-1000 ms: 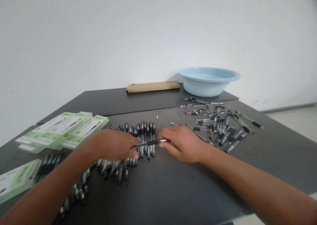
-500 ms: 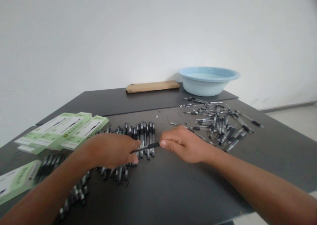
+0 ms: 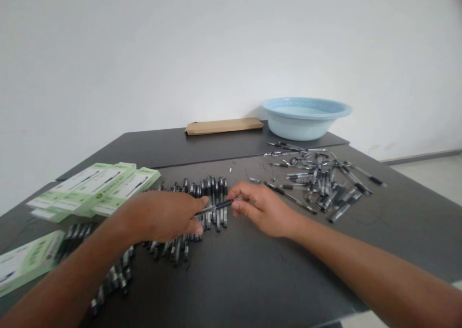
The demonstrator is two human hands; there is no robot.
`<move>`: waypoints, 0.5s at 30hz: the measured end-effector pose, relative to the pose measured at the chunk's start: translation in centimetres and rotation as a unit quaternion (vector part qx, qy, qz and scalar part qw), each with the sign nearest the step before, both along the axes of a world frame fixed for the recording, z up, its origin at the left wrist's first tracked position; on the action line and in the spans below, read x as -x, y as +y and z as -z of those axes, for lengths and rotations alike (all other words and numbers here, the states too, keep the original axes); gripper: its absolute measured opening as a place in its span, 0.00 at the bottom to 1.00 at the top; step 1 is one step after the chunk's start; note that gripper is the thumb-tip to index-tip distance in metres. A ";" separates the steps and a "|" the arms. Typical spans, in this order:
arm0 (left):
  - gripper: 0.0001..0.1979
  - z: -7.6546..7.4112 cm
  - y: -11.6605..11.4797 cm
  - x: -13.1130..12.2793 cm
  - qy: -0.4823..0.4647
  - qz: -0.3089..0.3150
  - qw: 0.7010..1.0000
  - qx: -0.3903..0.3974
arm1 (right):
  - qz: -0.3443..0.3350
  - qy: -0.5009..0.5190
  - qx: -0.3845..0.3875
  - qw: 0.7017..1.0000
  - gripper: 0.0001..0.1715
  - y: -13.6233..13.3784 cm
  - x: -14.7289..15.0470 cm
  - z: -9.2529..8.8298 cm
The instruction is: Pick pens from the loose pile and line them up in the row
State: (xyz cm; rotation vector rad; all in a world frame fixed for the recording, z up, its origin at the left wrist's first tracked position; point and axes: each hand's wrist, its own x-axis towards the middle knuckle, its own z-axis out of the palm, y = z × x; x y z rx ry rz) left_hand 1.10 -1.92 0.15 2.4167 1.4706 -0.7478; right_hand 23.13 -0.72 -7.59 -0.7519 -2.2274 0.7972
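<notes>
A clear pen with a black grip (image 3: 221, 205) is held between my two hands, above the table. My left hand (image 3: 164, 217) pinches its barrel between thumb and fingers. At the pen's silver tip, my right hand (image 3: 265, 210) has its thumb and forefinger closed around the point; whatever small part they may also hold is too small to make out. Directly below and behind the left hand lies a row of capped pens (image 3: 216, 193), partly hidden by that hand.
Green-and-white pen boxes (image 3: 108, 183) are stacked at the left, with another box (image 3: 31, 260) nearer. More pens (image 3: 117, 277) lie beside my left forearm. Loose pen parts (image 3: 327, 181) are scattered at the right. Behind stand a blue basin (image 3: 303, 128) and a flat cardboard piece (image 3: 224, 126).
The pen has risen slightly, and its silver tip now shows between the right fingers. My right fingers have loosened and shifted a little at the tip. The left hand keeps its grip.
</notes>
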 end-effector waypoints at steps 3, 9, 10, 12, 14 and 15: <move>0.31 -0.1 0.0 -0.3 -0.014 -0.005 1.000 0.007 | 0.000 -0.028 -0.021 0.999 0.05 0.3 -0.1 0.1; 0.37 -1.6 -0.2 0.6 -0.019 -0.015 1.000 0.001 | -0.006 -0.068 -0.052 0.996 0.06 1.0 -0.8 0.2; 0.37 -1.9 -0.2 0.9 -0.020 -0.016 1.000 0.002 | -0.002 -0.069 -0.048 0.996 0.06 1.3 -0.9 0.2; 0.39 -2.4 -0.2 1.3 -0.030 -0.017 0.999 -0.006 | 0.010 -0.060 -0.028 0.998 0.06 1.9 -1.3 0.4; 0.41 -2.6 -0.2 1.4 -0.035 -0.011 0.999 -0.001 | 0.021 -0.018 0.021 0.999 0.06 2.6 -1.4 0.7; 0.42 -2.6 -0.2 1.4 -0.032 -0.008 0.999 0.008 | 0.026 0.021 0.055 0.998 0.07 2.9 -1.4 0.9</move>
